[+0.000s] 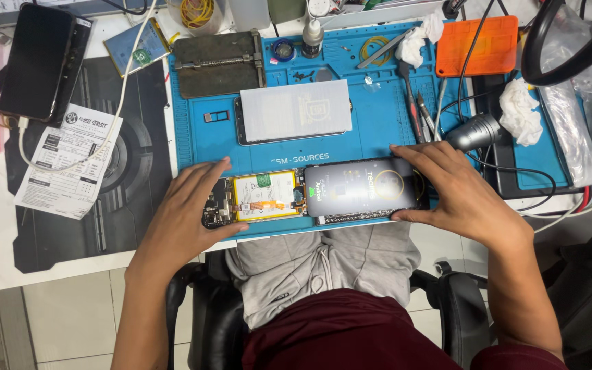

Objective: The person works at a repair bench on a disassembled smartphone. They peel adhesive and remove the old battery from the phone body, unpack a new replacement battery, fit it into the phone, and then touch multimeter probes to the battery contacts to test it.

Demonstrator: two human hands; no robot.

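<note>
- Your left hand [190, 205] is gripping the opened phone [255, 199] at its left end, on the blue work mat [371, 130].
- Your right hand [457, 195] is pinching the dark back cover [364, 186], lying across the phone's right half.

Bare strips of the blue silicone work mat [371, 140] lie open between the opened phone body with its yellow battery [262, 197] at the near edge and the white-screened phone [294, 112] behind it. To the right, a grey metal lamp head [475, 132], black cables [515, 171] and upright tweezers [419, 113] crowd the way. The left side over the dark printed desk mat [104, 185] is freer, crossed only by a white cable [114, 123] and a printed paper slip [70, 161].
</note>
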